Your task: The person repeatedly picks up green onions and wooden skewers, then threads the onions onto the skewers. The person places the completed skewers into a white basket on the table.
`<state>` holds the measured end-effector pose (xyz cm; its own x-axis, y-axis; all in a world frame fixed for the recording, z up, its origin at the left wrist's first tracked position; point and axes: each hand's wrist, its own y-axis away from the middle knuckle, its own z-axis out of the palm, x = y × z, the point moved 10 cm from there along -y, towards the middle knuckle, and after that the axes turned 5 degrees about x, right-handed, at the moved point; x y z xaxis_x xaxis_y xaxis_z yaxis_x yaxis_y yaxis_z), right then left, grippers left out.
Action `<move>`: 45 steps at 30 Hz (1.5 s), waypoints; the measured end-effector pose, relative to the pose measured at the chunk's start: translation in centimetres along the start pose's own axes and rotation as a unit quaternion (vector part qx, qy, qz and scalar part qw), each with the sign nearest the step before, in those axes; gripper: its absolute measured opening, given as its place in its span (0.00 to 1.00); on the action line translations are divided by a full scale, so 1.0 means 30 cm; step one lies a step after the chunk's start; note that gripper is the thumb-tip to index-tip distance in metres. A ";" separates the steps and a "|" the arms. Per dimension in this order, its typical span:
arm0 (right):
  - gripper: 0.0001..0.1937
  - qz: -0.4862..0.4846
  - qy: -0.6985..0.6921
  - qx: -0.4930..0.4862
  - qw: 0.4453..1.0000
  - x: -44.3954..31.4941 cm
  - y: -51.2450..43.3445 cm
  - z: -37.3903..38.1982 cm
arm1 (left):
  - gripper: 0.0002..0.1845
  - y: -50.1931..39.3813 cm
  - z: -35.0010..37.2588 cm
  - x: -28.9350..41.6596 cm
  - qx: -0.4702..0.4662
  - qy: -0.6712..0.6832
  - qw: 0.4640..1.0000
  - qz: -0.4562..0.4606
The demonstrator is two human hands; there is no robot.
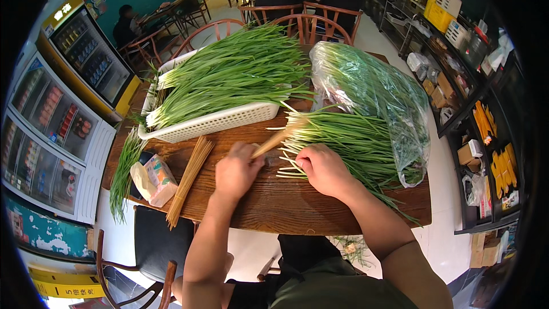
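My left hand is closed around one end of a tan, stick-like object. Motion blurs this object, so I cannot tell whether it is one stick or several; its far end crosses the pale stem ends of loose garlic chives. My right hand has its fingers curled at the white ends of those chives, touching them. Whether a stem is pinched there is hidden. To the left of my left hand, a bundle of bamboo skewers lies on the wooden table, overhanging its front edge.
A white perforated plastic basket heaped with garlic chives stands at the back left. More chives fill a clear plastic bag at the right. A tissue pack and stray chives lie left. A black-seated chair stands close by.
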<state>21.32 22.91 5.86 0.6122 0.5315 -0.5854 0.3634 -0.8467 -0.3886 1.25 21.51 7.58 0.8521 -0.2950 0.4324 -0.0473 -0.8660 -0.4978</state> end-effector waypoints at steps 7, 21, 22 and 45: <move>0.04 0.003 -0.045 0.012 0.999 -0.013 -0.002 -0.008 | 0.12 0.063 0.018 -0.032 0.041 0.402 0.886 -0.227; 0.05 -0.026 0.069 0.021 0.997 -0.043 0.011 -0.028 | 0.11 0.048 -0.121 -0.138 -0.018 0.098 0.976 -0.194; 0.05 -0.019 0.075 0.031 0.997 -0.041 0.008 -0.035 | 0.12 0.053 -0.119 -0.152 -0.022 0.102 0.973 -0.207; 0.08 -0.022 0.076 0.081 0.994 -0.039 -0.015 -0.079 | 0.11 0.120 -0.067 -0.121 -0.011 -0.112 0.988 -0.103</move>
<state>22.12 22.63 8.41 0.7022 0.5470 -0.4558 0.2816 -0.8013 -0.5278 -3.06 18.64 5.73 0.9388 -0.0165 0.3440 0.1305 -0.9073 -0.3997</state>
